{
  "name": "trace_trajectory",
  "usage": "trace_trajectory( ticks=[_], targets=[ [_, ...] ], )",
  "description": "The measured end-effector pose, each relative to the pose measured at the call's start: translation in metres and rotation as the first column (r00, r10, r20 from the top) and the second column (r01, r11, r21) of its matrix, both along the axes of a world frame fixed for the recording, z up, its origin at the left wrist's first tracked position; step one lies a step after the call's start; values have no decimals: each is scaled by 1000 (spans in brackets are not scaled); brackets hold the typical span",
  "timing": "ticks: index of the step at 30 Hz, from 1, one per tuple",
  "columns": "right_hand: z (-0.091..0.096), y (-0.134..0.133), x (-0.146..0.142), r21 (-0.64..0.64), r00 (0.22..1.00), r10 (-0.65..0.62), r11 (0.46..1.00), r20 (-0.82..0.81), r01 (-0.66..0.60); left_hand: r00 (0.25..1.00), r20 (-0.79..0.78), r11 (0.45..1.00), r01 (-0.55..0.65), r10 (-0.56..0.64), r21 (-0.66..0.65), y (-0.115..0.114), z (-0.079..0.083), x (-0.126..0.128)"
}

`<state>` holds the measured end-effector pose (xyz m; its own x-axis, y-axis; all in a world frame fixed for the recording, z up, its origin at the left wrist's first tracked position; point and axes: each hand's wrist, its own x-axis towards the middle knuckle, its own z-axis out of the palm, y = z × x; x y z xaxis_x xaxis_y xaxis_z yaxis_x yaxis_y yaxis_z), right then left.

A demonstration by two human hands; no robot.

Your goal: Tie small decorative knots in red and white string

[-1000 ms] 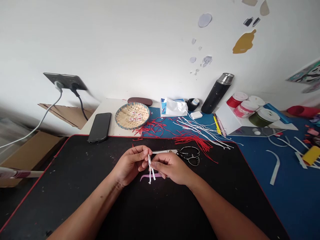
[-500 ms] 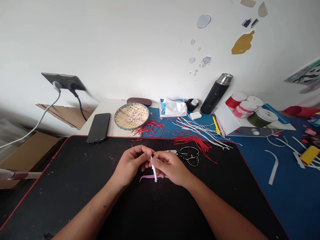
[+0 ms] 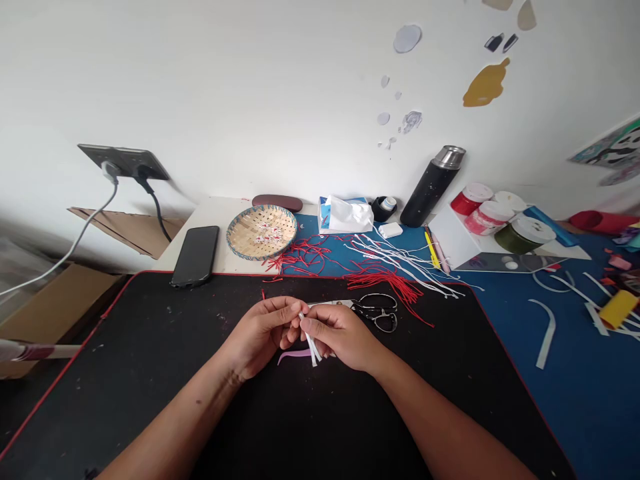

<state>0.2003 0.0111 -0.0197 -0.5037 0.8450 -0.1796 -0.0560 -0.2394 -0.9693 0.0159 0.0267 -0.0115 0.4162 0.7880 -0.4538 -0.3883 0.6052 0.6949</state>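
Note:
My left hand (image 3: 263, 333) and my right hand (image 3: 340, 333) meet over the middle of the black mat (image 3: 150, 373). Both pinch the top of a small bundle of thin white paper strips (image 3: 313, 347), whose loose ends hang down and to the right between the hands. A pale purple strip (image 3: 295, 357) lies on the mat just under them. Black-handled scissors (image 3: 377, 312) lie right behind my right hand. Red strips (image 3: 390, 280) and white strips (image 3: 405, 260) are spread behind the scissors.
A woven basket (image 3: 261, 232), a black phone (image 3: 195, 247), a tissue pack (image 3: 347, 215), a black flask (image 3: 433, 183) and paint jars (image 3: 500, 217) line the back of the desk. Paper scraps litter the blue mat (image 3: 575, 373) on the right. A cardboard box (image 3: 55, 300) stands at the left.
The white strips' hanging ends have swung from straight down to slanting right and fanned apart. Both hands have stayed in place, fingers shifting slightly on the bundle.

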Motion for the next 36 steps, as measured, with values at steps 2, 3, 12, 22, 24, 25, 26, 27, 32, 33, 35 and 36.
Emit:
trace_trajectory(
  ticks=[2,3,12,22,24,25,26,27,32,33,35,36],
  targets=[
    [-1,1,1,-13,1000,3,1000,-11,-3,999,22,1000,25,-25,10,1,0,-2],
    [-2,1,1,-21,1000,2,1000,-16,-2,999,32,999,34,-34,14,1,0,-2],
    [-1,2,3,-40,999,9,999,-48,-11,996,50,997,70,-69,-19,2,-1,-3],
    [-5,4,6,-34,999,5,999,-53,-7,988,136,998,70,-69,-3,1,-3,-4],
    [-6,4,6,-37,998,11,999,-58,-13,988,137,997,74,-73,3,1,-4,-4],
    [-7,4,6,-36,998,13,999,-60,-15,989,131,997,74,-74,6,1,-5,-4],
    [-7,4,6,-35,998,14,999,-62,-16,990,121,997,73,-74,10,1,-5,-4],
    [-7,3,6,-34,998,14,999,-64,-16,991,111,997,71,-72,15,0,-6,-4],
    [-6,2,5,-31,996,7,999,-86,-10,997,58,996,37,-42,86,0,-5,-4],
    [-6,2,4,-32,996,2,999,-92,-5,999,40,994,23,-28,107,1,-5,-4],
    [-5,2,4,-35,994,-14,999,-104,11,1000,4,989,-9,9,150,1,-3,-3],
    [-4,2,4,-38,994,-23,999,-108,19,1000,-12,985,-21,23,169,1,-3,-3]
  ],
)
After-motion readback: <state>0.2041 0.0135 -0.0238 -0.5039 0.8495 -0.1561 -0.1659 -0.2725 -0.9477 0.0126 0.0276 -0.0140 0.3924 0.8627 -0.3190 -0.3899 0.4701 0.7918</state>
